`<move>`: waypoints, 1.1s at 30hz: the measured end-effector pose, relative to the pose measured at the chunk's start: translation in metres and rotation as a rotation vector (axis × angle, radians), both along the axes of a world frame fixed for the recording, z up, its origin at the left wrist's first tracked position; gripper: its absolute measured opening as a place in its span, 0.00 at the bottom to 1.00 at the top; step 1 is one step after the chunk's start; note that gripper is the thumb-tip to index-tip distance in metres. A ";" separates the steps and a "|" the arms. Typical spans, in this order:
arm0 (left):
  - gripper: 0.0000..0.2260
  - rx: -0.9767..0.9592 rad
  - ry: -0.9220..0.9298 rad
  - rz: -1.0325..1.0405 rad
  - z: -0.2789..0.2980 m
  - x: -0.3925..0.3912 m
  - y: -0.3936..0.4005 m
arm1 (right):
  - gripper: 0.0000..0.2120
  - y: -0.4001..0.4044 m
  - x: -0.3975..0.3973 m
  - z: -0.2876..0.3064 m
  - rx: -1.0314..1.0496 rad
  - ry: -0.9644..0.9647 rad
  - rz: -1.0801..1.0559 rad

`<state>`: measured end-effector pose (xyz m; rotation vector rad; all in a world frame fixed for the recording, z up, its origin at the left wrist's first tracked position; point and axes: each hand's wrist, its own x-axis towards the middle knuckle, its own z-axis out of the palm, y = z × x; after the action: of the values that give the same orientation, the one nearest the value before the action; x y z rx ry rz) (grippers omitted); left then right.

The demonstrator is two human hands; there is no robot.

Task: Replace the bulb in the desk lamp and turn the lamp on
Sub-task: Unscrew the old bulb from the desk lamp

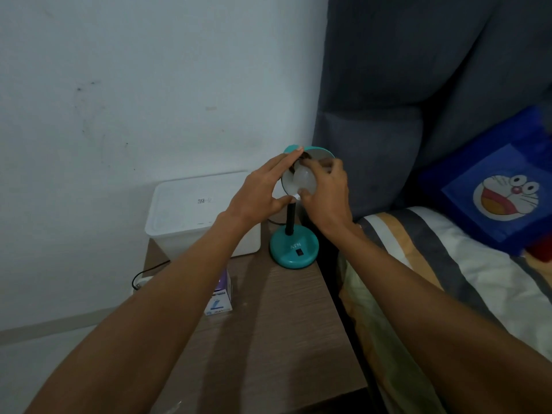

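Head view, looking forward and down. At centre, a teal desk lamp (294, 246) standing near the far right corner of a brown wooden bedside table (268, 339): round teal base with a dark switch on its near face, black stem rising to a teal shade (291, 149) tilted so that its pale inner face is turned toward the camera. Inside the shade, a white bulb (303, 182), unlit; whether seated in the socket cannot be told.

Left hand (260, 195) clasped on the left rim of the shade, fingers over the upper edge, thumb at the lower edge. Right hand (327, 192) closed around the bulb from the right, thumb tip pressed to its lower side, fingers curled over its upper side. Both forearms bare, reaching in from the near edge.

Left of the lamp, at the far edge of the table, a white lidded plastic box (200, 213) bearing a small printed label. Nearer, beneath the left forearm, a small purple-and-white carton (219, 297) standing on the table. A black cable (149, 271) looping off the left edge of the table.

Behind, a pale wall (134, 85), scuffed. Right, a grey upholstered headboard (418, 85); below it a striped bedsheet (448, 264) and a blue cartoon-cat pillow (501, 186).
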<state>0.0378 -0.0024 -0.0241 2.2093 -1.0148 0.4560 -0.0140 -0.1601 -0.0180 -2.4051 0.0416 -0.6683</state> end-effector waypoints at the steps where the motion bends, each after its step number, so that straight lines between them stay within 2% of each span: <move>1: 0.42 -0.003 0.004 0.000 0.000 0.000 0.000 | 0.30 0.001 -0.001 -0.002 0.008 -0.014 0.004; 5: 0.43 -0.013 0.020 -0.002 -0.002 0.001 0.000 | 0.28 0.002 0.001 -0.001 0.169 0.017 -0.050; 8: 0.43 -0.025 0.024 0.000 -0.003 0.001 0.000 | 0.25 0.002 0.005 0.005 0.123 0.056 -0.053; 11: 0.44 -0.019 0.016 0.006 -0.003 -0.001 0.000 | 0.28 0.004 0.002 0.004 0.065 0.039 -0.033; 16: 0.43 -0.014 0.020 -0.003 -0.002 -0.001 -0.001 | 0.27 0.005 0.002 0.001 0.211 0.039 -0.092; 18: 0.44 -0.018 0.027 0.000 -0.002 -0.001 0.000 | 0.25 0.005 0.004 0.004 0.201 0.065 -0.094; 23: 0.43 -0.012 0.017 -0.001 -0.001 -0.003 0.000 | 0.30 0.009 0.003 0.004 0.164 0.064 -0.067; 26: 0.42 -0.011 0.009 0.001 -0.001 -0.003 -0.003 | 0.34 0.011 0.003 0.003 0.321 0.070 -0.107; 28: 0.43 -0.012 0.010 0.005 -0.002 -0.004 -0.002 | 0.29 0.012 0.005 0.006 0.407 0.101 -0.133; 30: 0.43 -0.018 0.011 0.005 -0.001 -0.004 0.000 | 0.27 0.010 0.006 0.008 0.369 0.116 -0.139; 33: 0.44 -0.006 0.010 0.005 -0.001 -0.004 0.001 | 0.30 0.010 0.005 0.010 0.288 0.104 -0.126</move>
<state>0.0337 -0.0014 -0.0249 2.2075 -1.0009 0.4488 -0.0092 -0.1503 -0.0076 -2.1691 0.3136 -0.5514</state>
